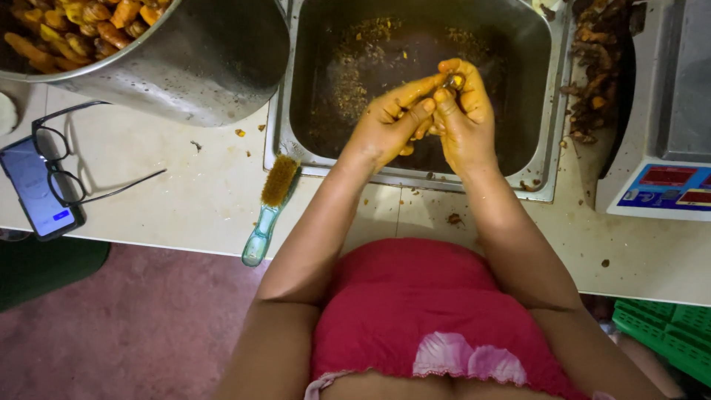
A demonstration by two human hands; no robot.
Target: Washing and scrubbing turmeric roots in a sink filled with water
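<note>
A: Pale worktop [185, 192] is seen running across the whole view, with reddish floor below it. What is laid out at the left?

B: 1 phone [33, 189] is laid face up at the far left, and a pair of dark glasses [70, 159] is rested partly on it. Behind them, 1 large metal bowl [200, 67] is heaped with peeled orange roots [81, 26]; that heap is judged to be the finished part. 1 green-handled brush [270, 207] is left lying at the sink's edge, untouched.

A: And the middle?

B: 1 steel sink [544, 155] is set into the worktop, and its floor is scattered with fine scrapings [355, 67]. Over it, both stained hands are held together. 1 small root piece [458, 80] is pinched at its top by the right hand [463, 111], fingers curled narrow around it. The left hand [389, 122] is pressed against it, fingers closed on something thin; whether a blade is held cannot be told. That piece is judged to be only partly cleaned.

A: What is shown at the right?

B: 1 dark pile of peelings or rough roots [600, 67] is heaped beside the sink; which it is cannot be told. 1 weighing scale [666, 170] is stood beyond it, its platform bare, and 1 green crate [663, 330] is glimpsed below.
</note>
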